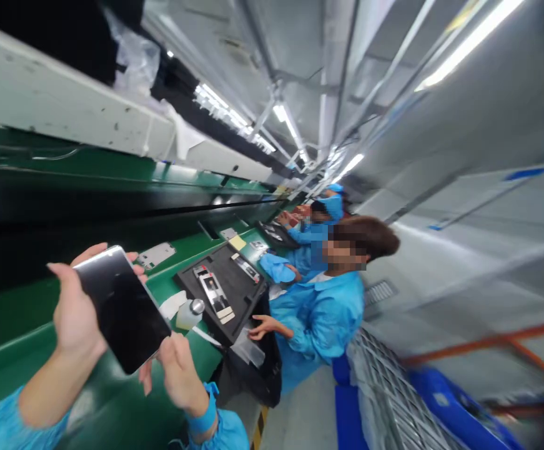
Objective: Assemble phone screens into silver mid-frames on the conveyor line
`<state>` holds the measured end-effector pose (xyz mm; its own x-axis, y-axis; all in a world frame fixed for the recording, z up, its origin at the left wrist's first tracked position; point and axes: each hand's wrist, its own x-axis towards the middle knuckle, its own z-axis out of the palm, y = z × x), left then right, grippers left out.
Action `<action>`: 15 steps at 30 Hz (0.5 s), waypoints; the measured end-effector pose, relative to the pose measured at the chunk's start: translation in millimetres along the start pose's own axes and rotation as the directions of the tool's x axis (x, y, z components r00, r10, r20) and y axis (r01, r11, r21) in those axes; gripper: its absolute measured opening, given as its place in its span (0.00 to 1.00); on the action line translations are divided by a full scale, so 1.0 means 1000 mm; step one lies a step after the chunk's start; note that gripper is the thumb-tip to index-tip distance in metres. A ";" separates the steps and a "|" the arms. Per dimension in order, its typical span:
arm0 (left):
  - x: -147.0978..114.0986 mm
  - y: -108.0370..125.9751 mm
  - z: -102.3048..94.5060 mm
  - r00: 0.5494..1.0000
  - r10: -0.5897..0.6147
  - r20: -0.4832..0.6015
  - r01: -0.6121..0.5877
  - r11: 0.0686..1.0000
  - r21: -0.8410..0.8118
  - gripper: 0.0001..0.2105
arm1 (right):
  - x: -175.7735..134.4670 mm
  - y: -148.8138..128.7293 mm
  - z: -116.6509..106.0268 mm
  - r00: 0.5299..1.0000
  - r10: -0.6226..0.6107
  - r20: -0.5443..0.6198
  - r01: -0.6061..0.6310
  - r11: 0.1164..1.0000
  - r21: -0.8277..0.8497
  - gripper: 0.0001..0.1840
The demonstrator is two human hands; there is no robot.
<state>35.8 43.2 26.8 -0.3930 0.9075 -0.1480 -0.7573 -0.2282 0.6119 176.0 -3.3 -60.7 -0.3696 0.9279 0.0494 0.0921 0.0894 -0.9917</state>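
A dark-screened smartphone [122, 309] with a silver edge is held up over the green bench, its glossy face toward me. My left hand [75, 306] wraps its left side, with the thumb along the edge and fingertips showing behind the top. My right hand [177, 369] grips the lower right corner between thumb and fingers. Just beyond the phone, a flat grey-white plate with cutouts [157, 255] lies on the bench. A small bottle with a metal cap [190, 312] stands right of the phone beside white paper [173, 304].
A black foam tray [227, 262] holding phone parts rests on the green bench [201, 359]. A co-worker in a blue smock [321, 312] sits by it, one hand near a clear bag [248, 350]. More workers sit farther along. A blue bin [459, 406] stands at lower right.
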 end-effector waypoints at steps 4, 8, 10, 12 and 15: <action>0.002 0.000 -0.010 0.993 -0.105 0.049 0.097 0.985 0.143 0.28 | -0.002 0.003 -0.018 0.999 0.028 -0.041 -0.030 0.998 -0.060 0.46; 0.008 -0.011 -0.024 0.926 -0.311 0.215 0.207 0.893 0.401 0.28 | -0.004 -0.003 -0.032 0.998 -0.049 0.040 0.050 0.999 -0.004 0.46; 0.002 -0.021 -0.025 0.831 -0.476 0.288 0.245 0.778 0.579 0.28 | -0.007 -0.010 -0.040 0.981 -0.160 -0.112 0.170 0.982 0.082 0.46; -0.010 -0.033 -0.023 0.745 -0.575 0.338 0.225 0.694 0.683 0.24 | -0.011 -0.011 -0.047 0.953 -0.189 -0.238 0.229 0.961 0.155 0.45; -0.027 -0.056 -0.023 0.658 -0.655 0.372 0.226 0.643 0.732 0.20 | -0.012 0.008 -0.045 0.962 -0.098 -0.255 0.167 0.948 0.269 0.42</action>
<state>76.6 23.8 -20.8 0.4312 0.8777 -0.2090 -0.1939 0.3164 0.9286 222.6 2.4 -64.1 -0.1292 0.9761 0.1745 -0.2236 0.1427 -0.9642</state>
